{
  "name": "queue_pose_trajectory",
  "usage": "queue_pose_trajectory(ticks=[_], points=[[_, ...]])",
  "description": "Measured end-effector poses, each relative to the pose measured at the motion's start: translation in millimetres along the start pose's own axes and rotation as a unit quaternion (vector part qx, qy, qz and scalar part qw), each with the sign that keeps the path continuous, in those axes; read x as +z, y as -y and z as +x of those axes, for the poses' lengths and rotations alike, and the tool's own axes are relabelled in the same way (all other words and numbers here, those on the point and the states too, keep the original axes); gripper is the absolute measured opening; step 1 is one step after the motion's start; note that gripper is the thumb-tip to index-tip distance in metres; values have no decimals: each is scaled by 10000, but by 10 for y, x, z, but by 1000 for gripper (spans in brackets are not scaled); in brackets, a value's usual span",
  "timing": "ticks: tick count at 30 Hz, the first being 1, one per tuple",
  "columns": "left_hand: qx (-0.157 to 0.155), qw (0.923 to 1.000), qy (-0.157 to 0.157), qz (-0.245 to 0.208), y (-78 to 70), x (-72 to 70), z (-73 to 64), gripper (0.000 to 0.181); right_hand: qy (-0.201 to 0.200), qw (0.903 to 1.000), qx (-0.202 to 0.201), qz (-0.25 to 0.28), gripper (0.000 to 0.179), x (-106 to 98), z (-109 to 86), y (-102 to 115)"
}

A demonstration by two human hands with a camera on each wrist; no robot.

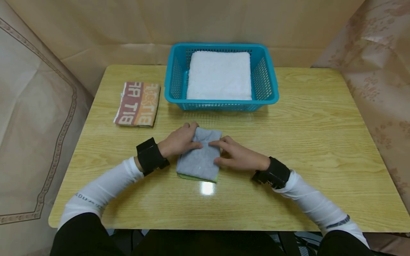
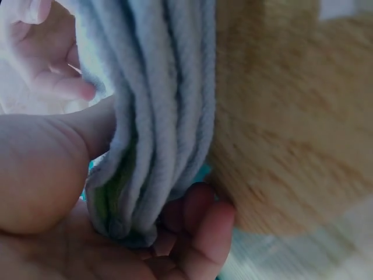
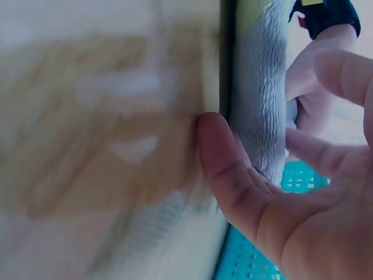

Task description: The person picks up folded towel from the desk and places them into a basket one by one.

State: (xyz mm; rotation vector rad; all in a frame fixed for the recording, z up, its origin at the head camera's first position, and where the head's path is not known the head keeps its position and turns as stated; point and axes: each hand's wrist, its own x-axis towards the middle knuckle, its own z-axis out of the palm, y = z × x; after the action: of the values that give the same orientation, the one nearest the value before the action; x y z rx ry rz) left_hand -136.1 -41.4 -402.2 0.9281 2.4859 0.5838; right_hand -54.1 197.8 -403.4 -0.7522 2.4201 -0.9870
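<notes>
A folded grey cloth with a green underside lies on the table in front of the person. My left hand grips its left side, thumb laid over the top. In the left wrist view the stacked folds of the cloth pass between the thumb and the curled fingers. From the other side my right hand touches the right edge, its index finger over the top. In the right wrist view its fingers rest along the rounded fold, with the thumb held apart.
Behind the cloth stands a blue perforated basket holding a folded white towel. A folded red and orange patterned towel lies at the back left of the wooden table. Curtains hang around the table.
</notes>
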Motion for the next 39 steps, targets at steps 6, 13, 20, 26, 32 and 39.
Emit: queue_pose_trajectory(ticks=[6,13,20,26,32,39], points=[[-4,9999,20,115,7,3,7,55,-170,9987,157,465,57,14,22,19],[186,9997,-114,143,-6,-3,1,43,-293,9897,440,1327,50,26,26,50],[149,9995,-131,241,-24,3,9,39,-161,9726,521,2261,46,52,46,34],[230,9994,-147,210,-10,14,12,38,-211,9786,452,1998,47,64,47,1],[402,9990,-188,27,-1,29,17,36,-295,9819,456,1817,52,77,63,-15],[589,9979,-228,-157,8,42,27,35,-403,9844,400,1665,51,85,76,-2]])
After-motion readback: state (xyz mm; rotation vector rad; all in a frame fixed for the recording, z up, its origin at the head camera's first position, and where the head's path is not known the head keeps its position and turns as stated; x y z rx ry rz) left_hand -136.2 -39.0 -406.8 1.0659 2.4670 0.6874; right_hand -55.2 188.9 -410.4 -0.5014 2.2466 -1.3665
